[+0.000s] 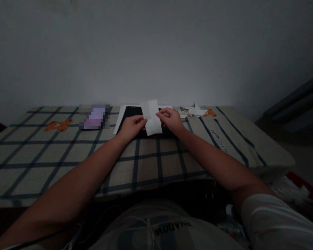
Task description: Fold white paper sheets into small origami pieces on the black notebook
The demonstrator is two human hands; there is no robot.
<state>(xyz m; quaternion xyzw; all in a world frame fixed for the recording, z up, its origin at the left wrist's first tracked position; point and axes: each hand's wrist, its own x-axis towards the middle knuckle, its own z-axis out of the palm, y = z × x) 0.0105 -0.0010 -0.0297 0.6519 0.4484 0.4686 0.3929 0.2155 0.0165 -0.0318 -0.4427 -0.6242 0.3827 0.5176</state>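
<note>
A creased strip of white paper is held up between both hands, its top edge pointing toward the wall. My left hand pinches its left edge between thumb and fingers. At the right edge, my right hand pinches the paper a little higher. Below the paper lies a flat black notebook or board with small marks along its top. White sheets stick out from under its left side and far edge.
Folded white paper pieces lie to the right of the black item. A blurred-out phone-like object lies to the left. A checked cloth covers the table, which meets a grey wall. A bottle is below the front edge.
</note>
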